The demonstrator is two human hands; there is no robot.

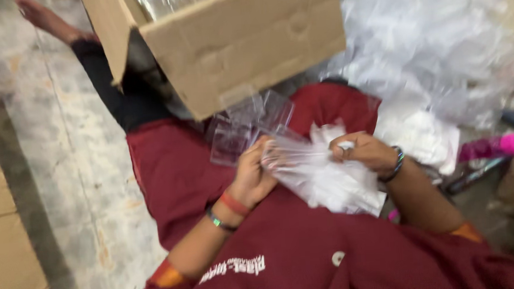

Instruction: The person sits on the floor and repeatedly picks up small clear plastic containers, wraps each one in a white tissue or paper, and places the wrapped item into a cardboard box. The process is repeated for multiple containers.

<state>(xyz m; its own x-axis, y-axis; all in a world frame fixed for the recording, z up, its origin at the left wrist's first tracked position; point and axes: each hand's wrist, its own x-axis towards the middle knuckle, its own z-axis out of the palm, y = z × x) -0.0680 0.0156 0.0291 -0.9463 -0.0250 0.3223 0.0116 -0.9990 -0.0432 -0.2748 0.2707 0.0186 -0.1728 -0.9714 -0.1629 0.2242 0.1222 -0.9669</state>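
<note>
Head view: left hand (251, 177) and right hand (366, 150) both gripped clear plastic bag (323, 179) (thin, slippery film), liable to tear or slip.

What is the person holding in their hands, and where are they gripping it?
Both hands hold a bundle of clear plastic bags: the left hand grips its left end, the right hand pinches its upper right edge.

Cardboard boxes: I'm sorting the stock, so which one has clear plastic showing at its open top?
The tilted cardboard box over the person's outstretched leg; clear plastic shows in its opening. The cardboard box at the left edge shows only plain cardboard.
</note>
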